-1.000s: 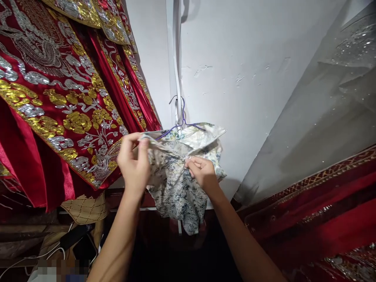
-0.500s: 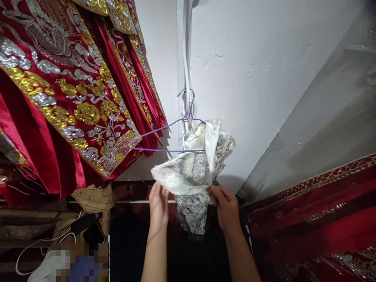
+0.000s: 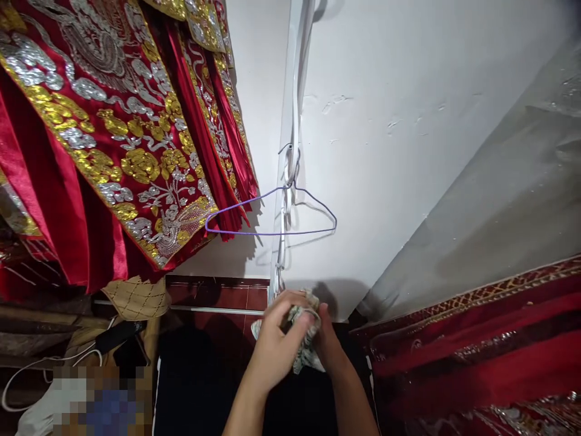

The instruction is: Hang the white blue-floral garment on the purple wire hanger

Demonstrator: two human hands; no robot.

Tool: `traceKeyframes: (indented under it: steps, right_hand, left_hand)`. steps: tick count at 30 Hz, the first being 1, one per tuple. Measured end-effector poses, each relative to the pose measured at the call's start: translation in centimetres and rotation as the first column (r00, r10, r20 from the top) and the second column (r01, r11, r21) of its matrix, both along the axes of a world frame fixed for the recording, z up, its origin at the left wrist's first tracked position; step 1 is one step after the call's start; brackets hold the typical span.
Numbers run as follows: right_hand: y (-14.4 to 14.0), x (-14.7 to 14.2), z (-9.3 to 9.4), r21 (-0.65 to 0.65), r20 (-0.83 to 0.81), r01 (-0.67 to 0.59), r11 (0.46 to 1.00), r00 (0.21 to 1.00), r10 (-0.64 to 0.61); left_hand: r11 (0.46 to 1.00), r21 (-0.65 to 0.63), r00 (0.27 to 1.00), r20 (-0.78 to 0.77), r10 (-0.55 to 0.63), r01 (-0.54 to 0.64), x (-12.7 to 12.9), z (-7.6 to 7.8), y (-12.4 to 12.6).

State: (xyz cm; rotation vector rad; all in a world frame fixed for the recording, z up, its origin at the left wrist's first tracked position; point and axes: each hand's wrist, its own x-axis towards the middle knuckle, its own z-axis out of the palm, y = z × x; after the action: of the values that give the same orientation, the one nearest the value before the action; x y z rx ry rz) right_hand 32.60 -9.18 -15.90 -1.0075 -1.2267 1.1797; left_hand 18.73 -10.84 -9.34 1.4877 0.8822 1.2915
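A bunched piece of patterned, pale green and white cloth is gathered between my two hands, low in front of me. My left hand is closed round it, thumb across the top. On the cloth's right side, my right hand is closed on it too, its fingers partly hidden. Above them a purple wire hanger hangs bare from a white strap against the wall. Most of the cloth is covered by my fingers, so its shape cannot be made out.
Red garments with gold and silver sequins hang at the left. A quilted tan cloth, dark devices and a white cable lie below them. The white wall is in front; grey sheeting and red fabric are at the right.
The cloth has come off the hanger, which now hangs bare. Spread between my hands before, it is now bunched up. My hands have come together, lower down.
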Motion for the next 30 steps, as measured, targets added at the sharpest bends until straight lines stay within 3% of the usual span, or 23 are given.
traceKeyframes:
  steps: [2,4,6,10,11,13,15,17,19,21,23,25,28,30]
  right_hand:
    - [-0.1,-0.7,0.9,-0.081,-0.164,-0.075,0.994,0.985,0.061]
    - [0.0,-1.3,2.4,-0.086,-0.237,-0.16,0.983,0.962,0.136]
    - [0.6,-1.5,4.2,-0.052,-0.191,-0.23,0.972,0.957,0.216]
    - [2.9,-0.6,8.0,0.013,0.102,-0.268,0.963,0.959,0.265]
    - [3.7,0.1,8.9,0.039,0.184,-0.221,0.974,0.96,0.21]
    - [5.3,1.8,10.4,0.134,0.275,-0.021,0.991,0.961,-0.017]
    - [6.7,3.3,11.8,0.26,0.218,0.231,0.938,0.932,-0.29]
    - [7.5,4.0,13.0,0.345,0.097,0.356,0.868,0.907,-0.41]
    - [7.7,3.3,14.0,0.369,0.068,0.286,0.884,0.941,-0.332]
    - [7.3,1.7,14.7,0.341,0.162,0.092,0.936,0.975,-0.154]
    - [6.8,-0.1,15.1,0.284,0.299,-0.094,0.954,0.954,0.005]
    - [6.6,-1.2,15.2,0.255,0.393,-0.186,0.949,0.917,0.074]
    - [7.2,-0.6,15.1,0.296,0.394,-0.154,0.943,0.919,0.026]
    - [8.1,0.8,14.8,0.35,0.302,-0.042,0.936,0.951,-0.071]
  left_hand:
    - [0.996,0.089,0.988,-0.151,0.033,-0.019,-0.3,0.8,-0.2]
    - [0.993,0.1,0.979,-0.19,0.078,-0.059,-1.2,1.4,0.7]
    - [0.996,0.082,0.981,-0.183,0.062,-0.047,-2.5,1.6,2.3]
    - [0.978,0.091,0.927,-0.345,-0.145,0.186,-5.2,0.8,5.5]
    - [0.969,0.098,0.89,-0.426,-0.164,0.225,-5.8,0.5,5.9]
    - [0.962,0.124,0.815,-0.563,-0.134,0.244,-7.0,-0.2,6.0]
    - [0.962,0.143,0.788,-0.607,-0.098,0.231,-8.2,-0.6,5.5]
    - [0.962,0.148,0.814,-0.571,-0.107,0.23,-9.1,-0.5,4.8]
    - [0.964,0.163,0.865,-0.49,-0.107,0.212,-9.5,0.0,4.3]
    - [0.97,0.18,0.92,-0.383,-0.083,0.162,-9.2,0.7,4.3]
    - [0.979,0.16,0.955,-0.285,-0.079,0.129,-8.5,1.4,4.8]
    - [0.977,0.116,0.957,-0.252,-0.146,0.18,-7.7,1.7,5.5]
    - [0.967,0.07,0.916,-0.343,-0.207,0.245,-7.1,1.6,6.5]
    - [0.976,0.08,0.871,-0.471,-0.142,0.202,-7.6,1.4,7.1]
